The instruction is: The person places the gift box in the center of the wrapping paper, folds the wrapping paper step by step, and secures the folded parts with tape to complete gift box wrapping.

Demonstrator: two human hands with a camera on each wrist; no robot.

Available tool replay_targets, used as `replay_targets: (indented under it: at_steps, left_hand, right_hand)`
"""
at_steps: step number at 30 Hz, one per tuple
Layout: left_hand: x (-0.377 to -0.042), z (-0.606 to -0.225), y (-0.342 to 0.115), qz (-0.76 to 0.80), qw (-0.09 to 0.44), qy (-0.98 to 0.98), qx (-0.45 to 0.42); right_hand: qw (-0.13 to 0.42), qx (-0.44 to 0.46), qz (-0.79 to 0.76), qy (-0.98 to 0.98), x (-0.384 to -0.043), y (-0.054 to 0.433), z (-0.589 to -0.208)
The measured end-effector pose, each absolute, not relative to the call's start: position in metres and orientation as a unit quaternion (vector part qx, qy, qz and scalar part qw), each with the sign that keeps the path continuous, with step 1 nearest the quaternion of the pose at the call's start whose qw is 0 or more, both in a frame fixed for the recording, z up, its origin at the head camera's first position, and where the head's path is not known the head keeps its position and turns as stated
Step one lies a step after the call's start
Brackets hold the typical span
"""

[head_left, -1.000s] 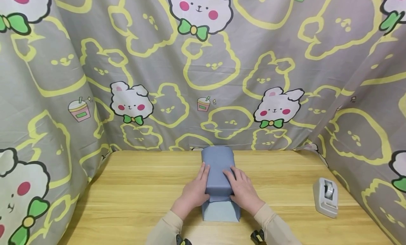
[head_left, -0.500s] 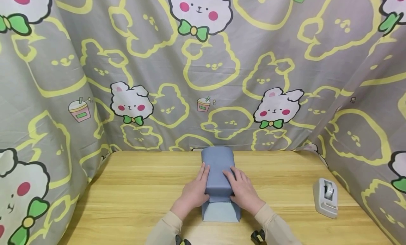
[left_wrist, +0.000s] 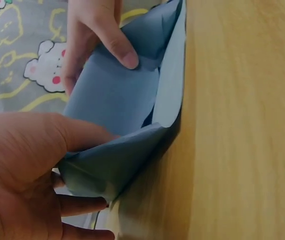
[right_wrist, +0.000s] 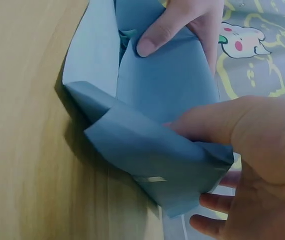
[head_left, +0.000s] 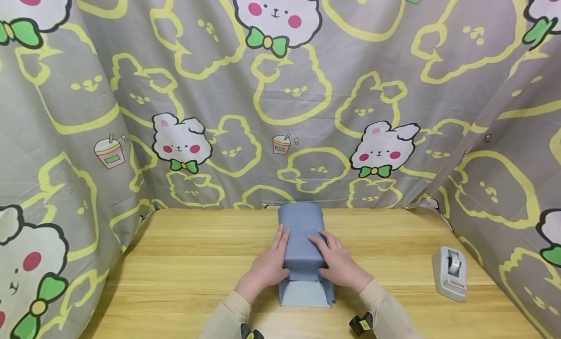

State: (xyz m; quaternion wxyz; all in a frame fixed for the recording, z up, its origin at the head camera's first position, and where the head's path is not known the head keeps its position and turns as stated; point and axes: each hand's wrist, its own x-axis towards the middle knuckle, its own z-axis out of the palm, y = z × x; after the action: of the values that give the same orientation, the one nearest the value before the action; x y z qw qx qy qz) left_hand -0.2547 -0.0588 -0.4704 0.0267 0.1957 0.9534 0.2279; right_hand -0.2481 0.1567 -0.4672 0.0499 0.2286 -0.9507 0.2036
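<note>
A box-shaped package point(head_left: 302, 236) wrapped in blue paper lies lengthwise on the table, its near end unfolded. My left hand point(head_left: 269, 263) grips its left side, fingertips along the upper edge and thumb at the near end. On the opposite side my right hand point(head_left: 344, 263) holds it in a similar way. A pale-sided bottom flap point(right_wrist: 90, 55) lies out flat toward me. Each thumb presses inside a side flap, as the left wrist view shows with the left side flap point(left_wrist: 107, 165). In the right wrist view the right side flap point(right_wrist: 147, 150) is creased and bent outward.
A grey tape dispenser point(head_left: 450, 273) with a roll in it stands at the right of the wooden table point(head_left: 197, 261). A patterned curtain point(head_left: 236, 100) hangs behind the table and along both sides. Dark straps sit at both wrists.
My right hand's thumb side and forearm have shifted slightly right. The right side flap now spreads further outward at the near end. My left hand and the package have stayed nearly still.
</note>
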Motion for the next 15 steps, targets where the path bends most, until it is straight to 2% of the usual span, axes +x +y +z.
replay_targets:
  at_steps: [15]
  left_hand:
    - [-0.2510, -0.4620, -0.0637, 0.249, 0.044, 0.950, 0.183]
  right_hand:
    - [0.100, 0.251, 0.186, -0.945, -0.2493, 0.1598, -0.4701]
